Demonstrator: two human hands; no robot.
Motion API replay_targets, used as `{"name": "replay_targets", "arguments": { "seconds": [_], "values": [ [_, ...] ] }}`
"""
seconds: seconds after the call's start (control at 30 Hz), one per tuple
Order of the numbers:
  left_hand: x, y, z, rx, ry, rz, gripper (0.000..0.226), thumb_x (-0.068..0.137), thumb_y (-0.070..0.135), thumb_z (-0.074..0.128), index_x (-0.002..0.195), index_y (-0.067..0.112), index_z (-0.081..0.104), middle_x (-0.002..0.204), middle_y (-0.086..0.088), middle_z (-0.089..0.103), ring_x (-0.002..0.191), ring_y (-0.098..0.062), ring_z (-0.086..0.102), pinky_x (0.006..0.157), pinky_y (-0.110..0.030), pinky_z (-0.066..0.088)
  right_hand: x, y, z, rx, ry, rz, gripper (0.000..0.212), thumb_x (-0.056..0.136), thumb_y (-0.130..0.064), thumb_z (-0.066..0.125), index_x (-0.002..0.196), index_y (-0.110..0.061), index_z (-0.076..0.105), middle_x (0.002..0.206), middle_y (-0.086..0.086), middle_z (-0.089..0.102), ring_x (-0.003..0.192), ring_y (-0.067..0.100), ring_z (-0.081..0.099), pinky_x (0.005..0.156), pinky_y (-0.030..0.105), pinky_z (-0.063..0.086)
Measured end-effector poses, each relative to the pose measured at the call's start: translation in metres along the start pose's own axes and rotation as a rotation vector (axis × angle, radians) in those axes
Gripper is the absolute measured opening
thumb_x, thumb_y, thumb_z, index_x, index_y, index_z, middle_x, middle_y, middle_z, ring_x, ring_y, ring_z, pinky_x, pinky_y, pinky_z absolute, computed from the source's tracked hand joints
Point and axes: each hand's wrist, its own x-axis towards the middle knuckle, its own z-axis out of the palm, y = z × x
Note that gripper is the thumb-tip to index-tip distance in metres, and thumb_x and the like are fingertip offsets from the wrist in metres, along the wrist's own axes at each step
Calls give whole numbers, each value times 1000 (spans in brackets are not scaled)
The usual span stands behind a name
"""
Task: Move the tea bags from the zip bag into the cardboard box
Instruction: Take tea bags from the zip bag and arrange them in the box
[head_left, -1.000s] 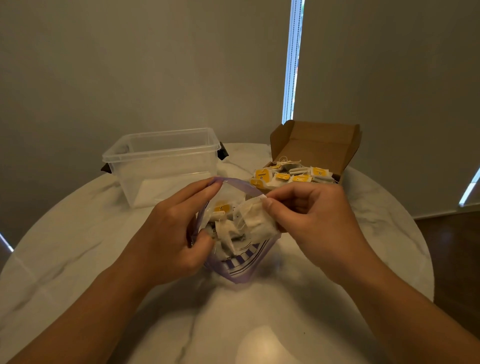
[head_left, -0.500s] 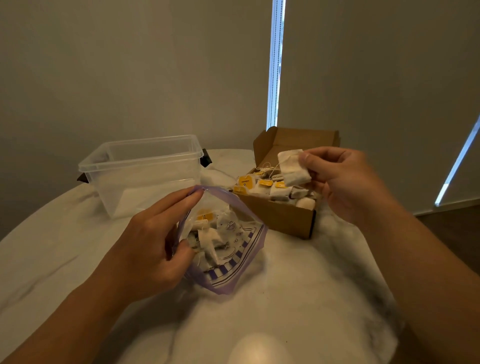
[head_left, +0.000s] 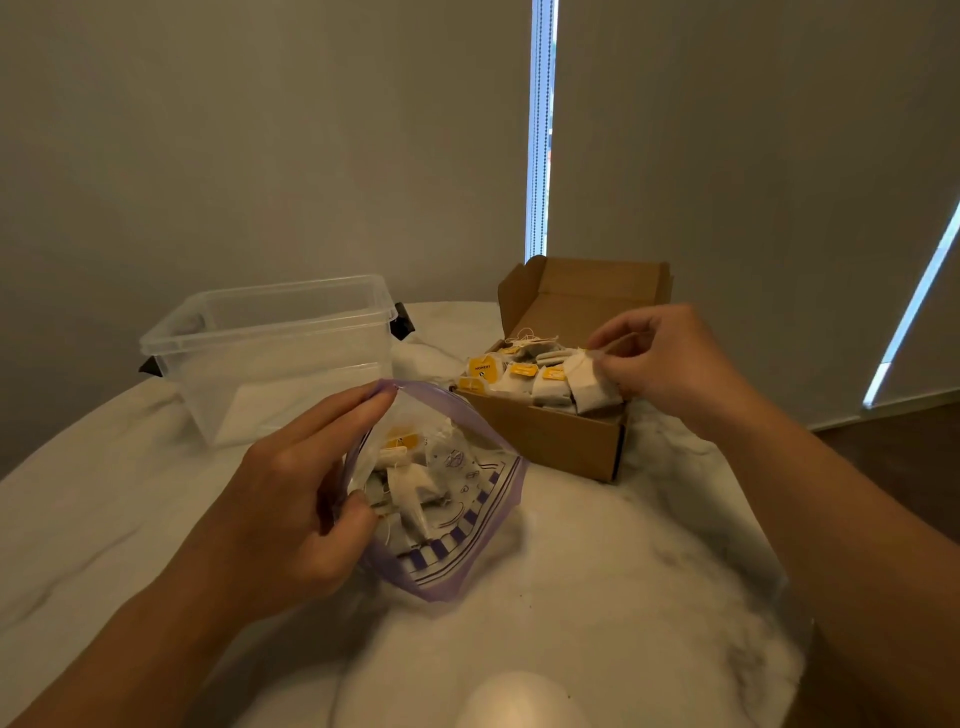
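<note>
Dim, warm room lit by daylight slits between blinds (head_left: 727, 156), soft glare on the table (head_left: 514, 696), wide-angle bowing.

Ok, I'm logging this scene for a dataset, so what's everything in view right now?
zip bag: one, clear with purple edge, middle of the table, mouth open.
tea bags in the zip bag: several, white, one yellow tag showing; exact count unclear.
cardboard box: one, brown, right rear of the table, lid flap up.
tea bags in the box: many, white with yellow tags.
held tea bag: one, white, at the box's near right corner.
plastic tub: one, clear with black latches, left rear.
table: one, white marble.
left hand: grip on the zip bag's rim.
right hand: pinches the held tea bag.
</note>
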Motion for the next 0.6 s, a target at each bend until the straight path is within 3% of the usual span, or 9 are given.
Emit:
{"name": "replay_targets", "arguments": {
  "seconds": [0.13, 0.3, 0.5, 0.6],
  "values": [
    [0, 1, 1, 8, 2, 4, 67, 78, 27, 48, 141, 4, 51, 139, -2, 55, 93, 18, 53, 71, 6, 36, -2, 2, -1, -241, 0, -84, 13, 77, -20, 79, 80, -29, 71, 76, -5, 70, 72, 7, 65, 60, 25, 51],
    [0, 2, 2, 6, -2, 8, 67, 78, 27, 48, 141, 4, 51, 138, -3, 55, 94, 19, 52, 70, 6, 36, -3, 4, 2, -360, -11, -105, 13, 75, -24, 82, 84, -26, 73, 77, -8, 68, 71, 3, 60, 55, 18, 42],
    [0, 3, 1, 20, 0, 21, 66, 79, 28, 48, 141, 4, 51, 138, -1, 54, 90, 16, 55, 66, 5, 38, -9, 1, 2, -399, 51, -129, 9, 81, -26, 76, 90, -25, 74, 82, -6, 67, 76, 10, 59, 62, 24, 45],
    [-1, 2, 0, 28, -8, 19, 67, 80, 30, 48, 143, 7, 49, 141, 1, 52, 82, 12, 56, 62, 2, 40, -24, -15, 1, -322, 105, -202, 8, 83, -23, 75, 90, -25, 74, 78, -10, 65, 67, 3, 56, 60, 19, 40]
  ]
}}
